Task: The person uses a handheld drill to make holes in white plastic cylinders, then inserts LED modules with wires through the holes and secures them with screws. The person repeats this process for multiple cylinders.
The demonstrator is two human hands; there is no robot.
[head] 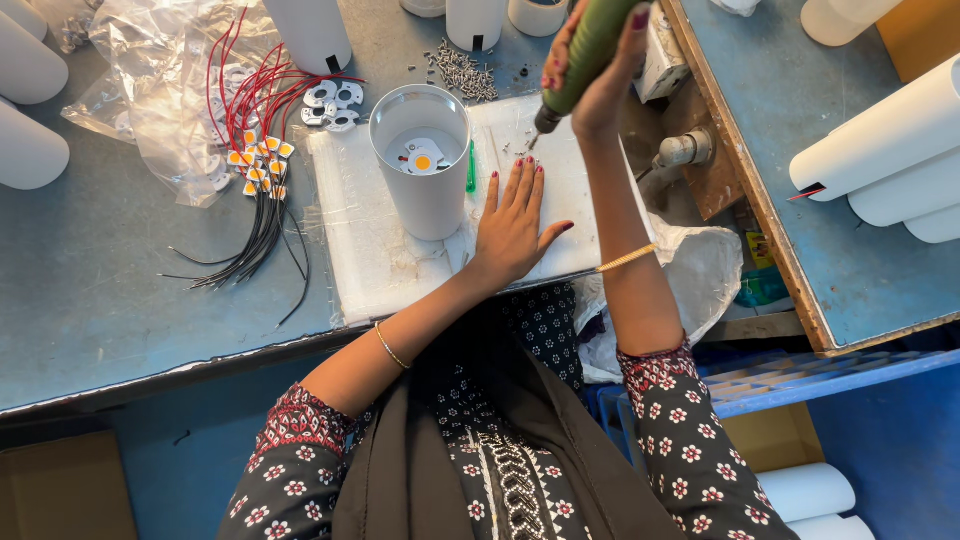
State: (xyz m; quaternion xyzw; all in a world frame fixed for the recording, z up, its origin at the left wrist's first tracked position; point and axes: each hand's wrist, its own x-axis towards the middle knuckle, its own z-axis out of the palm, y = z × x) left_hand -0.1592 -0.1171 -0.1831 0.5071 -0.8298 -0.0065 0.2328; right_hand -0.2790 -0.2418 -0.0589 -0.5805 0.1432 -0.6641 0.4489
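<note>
My right hand (pixel 607 75) grips a green electric screwdriver (pixel 583 55), tip pointing down over a white foam pad (pixel 360 235). My left hand (pixel 512 228) lies flat on the pad, fingers spread, just right of a white cylindrical housing (pixel 420 160). Inside the housing sits a small round plate with a yellow chip (pixel 422 158). A few tiny screws (pixel 520 152) lie on the pad by my left fingertips. A thin green stick (pixel 470 170) lies beside the housing.
Red and black wired chip parts (pixel 255 165) spread left of the pad beside a clear plastic bag (pixel 160 100). A screw pile (pixel 462 72) and several white cylinders (pixel 310 32) stand behind. A second blue table (pixel 800 200) with white tubes (pixel 885 130) is at right.
</note>
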